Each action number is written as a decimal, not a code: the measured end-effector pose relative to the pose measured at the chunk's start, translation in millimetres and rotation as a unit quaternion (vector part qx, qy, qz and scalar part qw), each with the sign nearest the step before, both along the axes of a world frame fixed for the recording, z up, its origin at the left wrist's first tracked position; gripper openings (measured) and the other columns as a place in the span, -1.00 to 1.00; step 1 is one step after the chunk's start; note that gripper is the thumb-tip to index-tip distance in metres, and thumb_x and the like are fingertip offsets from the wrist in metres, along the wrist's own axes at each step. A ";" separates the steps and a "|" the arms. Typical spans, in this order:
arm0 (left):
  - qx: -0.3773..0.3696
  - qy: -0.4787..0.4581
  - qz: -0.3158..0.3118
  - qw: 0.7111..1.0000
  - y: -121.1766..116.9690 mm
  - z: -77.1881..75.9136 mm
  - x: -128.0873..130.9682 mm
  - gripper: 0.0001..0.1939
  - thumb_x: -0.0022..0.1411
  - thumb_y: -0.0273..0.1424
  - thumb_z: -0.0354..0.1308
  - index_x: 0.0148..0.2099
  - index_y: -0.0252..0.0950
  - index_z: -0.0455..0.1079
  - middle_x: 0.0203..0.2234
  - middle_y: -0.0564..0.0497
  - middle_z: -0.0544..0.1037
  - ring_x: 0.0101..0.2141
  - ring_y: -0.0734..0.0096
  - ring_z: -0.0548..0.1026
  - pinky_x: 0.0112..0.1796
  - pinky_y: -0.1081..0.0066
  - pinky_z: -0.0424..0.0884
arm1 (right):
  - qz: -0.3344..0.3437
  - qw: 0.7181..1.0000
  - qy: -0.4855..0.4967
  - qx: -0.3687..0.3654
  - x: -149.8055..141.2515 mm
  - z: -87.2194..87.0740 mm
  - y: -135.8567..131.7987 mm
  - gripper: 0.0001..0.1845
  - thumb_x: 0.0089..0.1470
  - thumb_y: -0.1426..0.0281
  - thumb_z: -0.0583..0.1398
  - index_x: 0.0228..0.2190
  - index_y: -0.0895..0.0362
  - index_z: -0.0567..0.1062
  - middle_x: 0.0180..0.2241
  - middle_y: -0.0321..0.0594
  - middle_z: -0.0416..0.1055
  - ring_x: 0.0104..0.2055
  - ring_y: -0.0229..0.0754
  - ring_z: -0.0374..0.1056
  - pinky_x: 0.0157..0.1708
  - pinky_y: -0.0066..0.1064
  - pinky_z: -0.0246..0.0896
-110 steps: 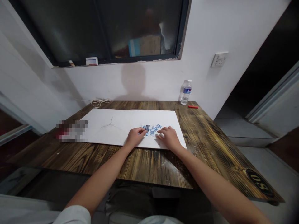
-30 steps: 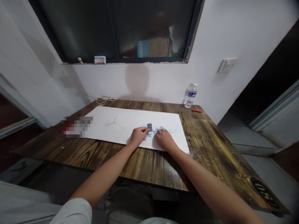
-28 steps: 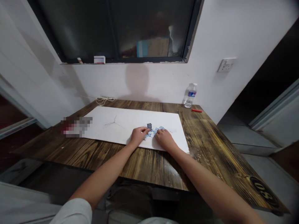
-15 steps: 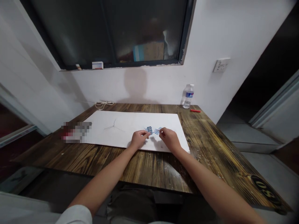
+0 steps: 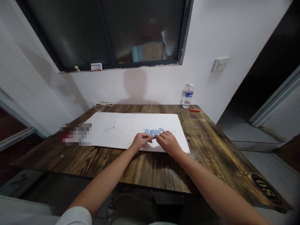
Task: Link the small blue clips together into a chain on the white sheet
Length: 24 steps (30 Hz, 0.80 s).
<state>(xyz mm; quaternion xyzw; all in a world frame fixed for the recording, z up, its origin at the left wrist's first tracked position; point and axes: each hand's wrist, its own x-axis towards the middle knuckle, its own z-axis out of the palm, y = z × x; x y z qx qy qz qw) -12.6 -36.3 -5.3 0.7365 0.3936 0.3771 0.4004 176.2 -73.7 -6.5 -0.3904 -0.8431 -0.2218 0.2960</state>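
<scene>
A pile of several small blue-and-white pieces (image 5: 154, 131) lies on a large white sheet of paper (image 5: 122, 128) on a dark wooden table (image 5: 150, 162). My left hand (image 5: 140, 141) rests at the near left of the pile with fingers curled, pinching something small I cannot make out. My right hand (image 5: 168, 142) sits just to its right, fingers bent together and tips touching the pile. The two hands nearly meet at the fingertips.
A water bottle (image 5: 187, 96) and a red pen (image 5: 194, 110) stand at the table's back right by the wall. A coiled white cord (image 5: 103, 105) lies back left. A blurred patch (image 5: 75, 134) sits left of the paper. A pencil mark (image 5: 112, 127) crosses the sheet.
Both hands have drawn closer together at the near edge of the pile. The small dark stack seen upright by my left fingers earlier no longer shows. The camera shifted slightly.
</scene>
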 end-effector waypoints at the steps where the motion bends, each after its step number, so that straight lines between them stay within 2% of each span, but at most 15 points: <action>1: -0.002 0.002 0.001 1.000 0.6 -0.9 -0.2 -0.62 0.05 -0.08 0.18 -0.53 -0.32 0.46 -0.58 -0.01 0.54 -0.46 0.37 0.46 -0.29 0.41 0.35 | 0.002 1.000 -0.001 -0.003 0.6 -0.3 -0.2 -0.74 0.25 0.44 -0.02 -0.27 0.18 0.47 -0.52 -0.21 0.32 -0.42 -0.19 0.15 -0.35 -0.32 -0.09; 14: -0.015 -0.008 -0.001 1.000 -1.0 1.7 0.5 -0.51 0.01 0.05 0.16 -0.54 -0.32 0.46 -0.56 -0.05 0.55 -0.44 0.32 0.49 -0.29 0.37 0.38 | -0.007 0.999 -0.037 -0.040 0.6 3.8 -4.3 -0.76 0.24 0.44 0.01 -0.23 0.14 0.47 -0.49 -0.18 0.33 -0.41 -0.17 0.14 -0.36 -0.31 -0.12; 21: -0.014 -0.009 0.017 1.000 1.3 -1.3 0.5 -0.59 0.03 -0.04 0.19 -0.52 -0.32 0.45 -0.58 -0.02 0.54 -0.47 0.37 0.47 -0.34 0.42 0.37 | -0.016 0.998 -0.052 -0.042 -0.3 3.9 -5.9 -0.74 0.24 0.42 0.00 -0.16 0.13 0.46 -0.48 -0.19 0.36 -0.40 -0.18 0.16 -0.36 -0.31 -0.13; 24: 0.006 0.004 0.047 0.999 4.3 -4.5 -0.8 -0.62 0.07 -0.08 0.16 -0.48 -0.32 0.45 -0.56 0.00 0.54 -0.46 0.38 0.47 -0.35 0.43 0.36 | -0.017 0.998 -0.037 -0.049 3.4 5.0 -2.9 -0.70 0.26 0.38 -0.01 -0.09 0.12 0.45 -0.46 -0.17 0.39 -0.39 -0.18 0.19 -0.34 -0.32 -0.12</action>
